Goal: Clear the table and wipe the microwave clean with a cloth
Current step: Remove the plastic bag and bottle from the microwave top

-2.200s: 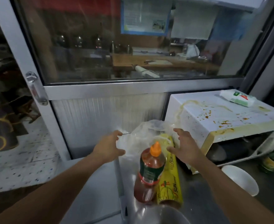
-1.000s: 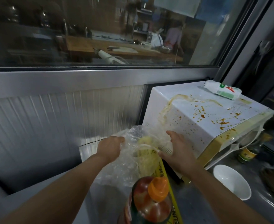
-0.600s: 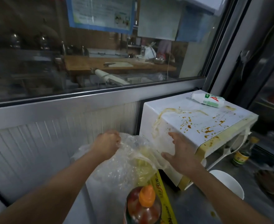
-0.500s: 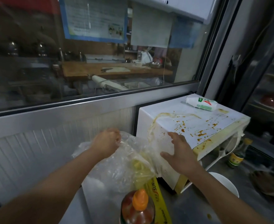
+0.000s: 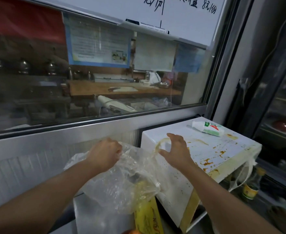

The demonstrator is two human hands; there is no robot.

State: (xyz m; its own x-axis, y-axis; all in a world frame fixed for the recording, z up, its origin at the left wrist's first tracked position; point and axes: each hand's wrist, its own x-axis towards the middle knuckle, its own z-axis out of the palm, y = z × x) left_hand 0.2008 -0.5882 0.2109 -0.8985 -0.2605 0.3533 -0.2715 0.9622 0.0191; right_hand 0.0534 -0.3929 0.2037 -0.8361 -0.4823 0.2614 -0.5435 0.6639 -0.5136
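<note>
A crumpled clear plastic bag (image 5: 122,179) is gripped at its top edge by the left hand (image 5: 105,154), fingers curled round the film. The right hand (image 5: 176,152) is held with fingers spread and bent, just above the stained white boxy microwave (image 5: 211,149); contact cannot be told. The bag is draped over a yellow printed packet (image 5: 147,217) beside the microwave.

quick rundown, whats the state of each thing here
plastic bag: crumpled, gripped by left hand
right hand: open, holding nothing
microwave: top splattered with brown sauce
white bottle: lying on its side on the microwave
yellow box: partly under the bag
</note>
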